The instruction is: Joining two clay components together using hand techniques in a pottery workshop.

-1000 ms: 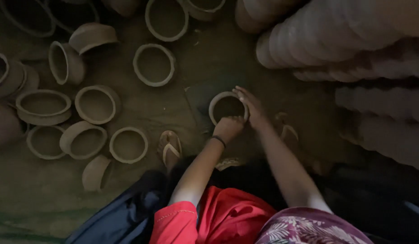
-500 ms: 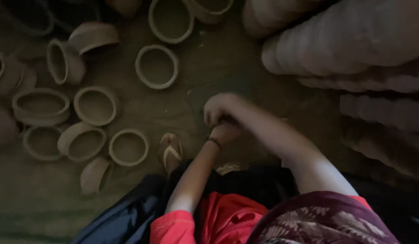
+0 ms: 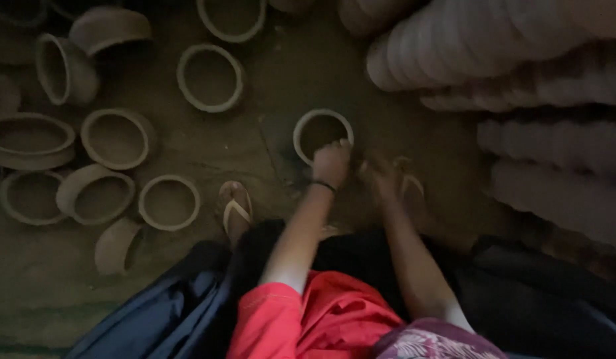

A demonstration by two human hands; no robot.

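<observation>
Head view: the round grey unfired clay pot sits on the earthen floor beside the stacked clay vessels. The left hand, grip curled on its near rim, has stayed; the right hand has drawn back off it, fingers loose and empty.

left hand back down on clay ring rim after lifting half sec ago. right hand off ring now, pulled back beside it, blurry. view shifted a bit.
</observation>
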